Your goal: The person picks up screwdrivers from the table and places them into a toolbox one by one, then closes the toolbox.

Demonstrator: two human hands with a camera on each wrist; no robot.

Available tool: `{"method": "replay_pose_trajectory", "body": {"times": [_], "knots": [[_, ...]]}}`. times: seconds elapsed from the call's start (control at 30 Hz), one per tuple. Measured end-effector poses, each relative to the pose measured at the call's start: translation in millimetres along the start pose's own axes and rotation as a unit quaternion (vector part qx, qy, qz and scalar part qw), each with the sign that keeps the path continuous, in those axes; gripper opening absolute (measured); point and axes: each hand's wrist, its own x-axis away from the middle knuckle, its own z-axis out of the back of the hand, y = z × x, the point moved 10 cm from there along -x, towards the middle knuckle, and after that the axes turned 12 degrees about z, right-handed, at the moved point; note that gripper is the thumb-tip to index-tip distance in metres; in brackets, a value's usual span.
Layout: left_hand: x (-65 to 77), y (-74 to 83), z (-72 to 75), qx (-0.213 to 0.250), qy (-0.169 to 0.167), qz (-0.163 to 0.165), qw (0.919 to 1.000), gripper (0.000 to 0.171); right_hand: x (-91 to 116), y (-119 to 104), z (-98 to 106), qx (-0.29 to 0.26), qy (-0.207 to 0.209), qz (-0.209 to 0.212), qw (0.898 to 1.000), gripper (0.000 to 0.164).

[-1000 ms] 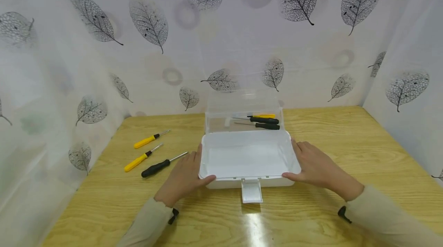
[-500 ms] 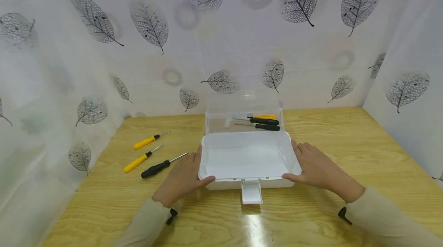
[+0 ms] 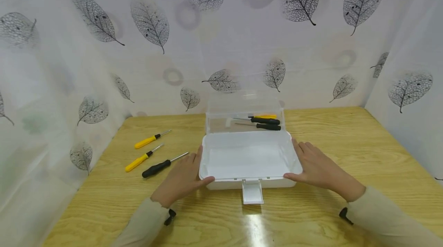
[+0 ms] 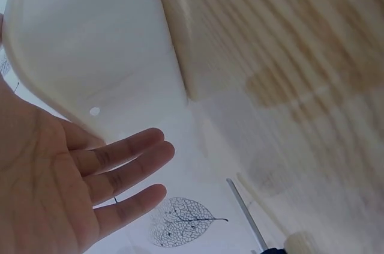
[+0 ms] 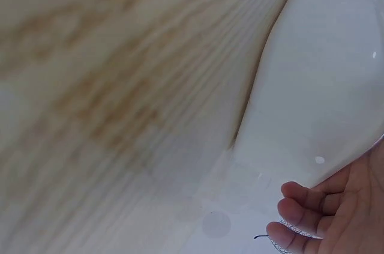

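Note:
A white plastic box (image 3: 249, 158) sits on the wooden table with its clear lid (image 3: 221, 123) swung back and its front latch (image 3: 252, 193) hanging down. My left hand (image 3: 181, 179) holds the box's left front corner, thumb over the front rim and index finger along the side. In the left wrist view the other fingers (image 4: 132, 173) stretch out loosely beside the wall. At the opposite corner, my right hand (image 3: 316, 164) grips in the same way, its other fingers (image 5: 300, 209) slightly bent in the right wrist view. The box's interior shows only bare white.
Two yellow-handled screwdrivers (image 3: 145, 142) and a black-handled screwdriver (image 3: 157, 169) lie left of the box. Behind it, in the lid's area, are two black-handled screwdrivers (image 3: 268, 127) and a yellow-handled tool (image 3: 265, 116). Leaf-patterned sheeting (image 3: 235, 39) surrounds the table.

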Motion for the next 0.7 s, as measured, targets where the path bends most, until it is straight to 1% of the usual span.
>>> {"method": "replay_pose_trajectory", "body": {"times": [0.1, 0.2, 0.3, 0.43, 0.53, 0.7], "knots": [[-0.5, -0.4, 1.0, -0.007, 0.0, -0.01, 0.9999, 0.099, 0.3, 0.9, -2.5, -0.003, -0.003, -0.002, 1.0, 0.105], [-0.4, -2.4, 2.3, -0.025, -0.001, -0.025, 0.9994, 0.096, 0.9, 2.2, -5.5, -0.014, -0.009, -0.005, 1.0, 0.104], [1.7, -9.0, 4.2, -0.034, -0.01, -0.023, 0.9991, 0.091, 1.2, 2.2, -6.6, -0.02, -0.011, -0.004, 1.0, 0.104], [7.7, -20.2, 10.6, -0.03, -0.016, -0.009, 0.9994, 0.088, 1.3, 2.6, -7.2, -0.02, -0.01, 0.002, 1.0, 0.104], [10.7, -25.7, 17.3, -0.028, -0.003, -0.014, 0.9995, 0.087, 1.8, 3.6, -7.4, -0.021, -0.011, 0.0, 1.0, 0.103], [13.2, -32.1, 26.4, -0.05, 0.041, -0.038, 0.9972, 0.079, 2.0, 3.6, -6.1, -0.018, -0.008, 0.0, 1.0, 0.102]]}}
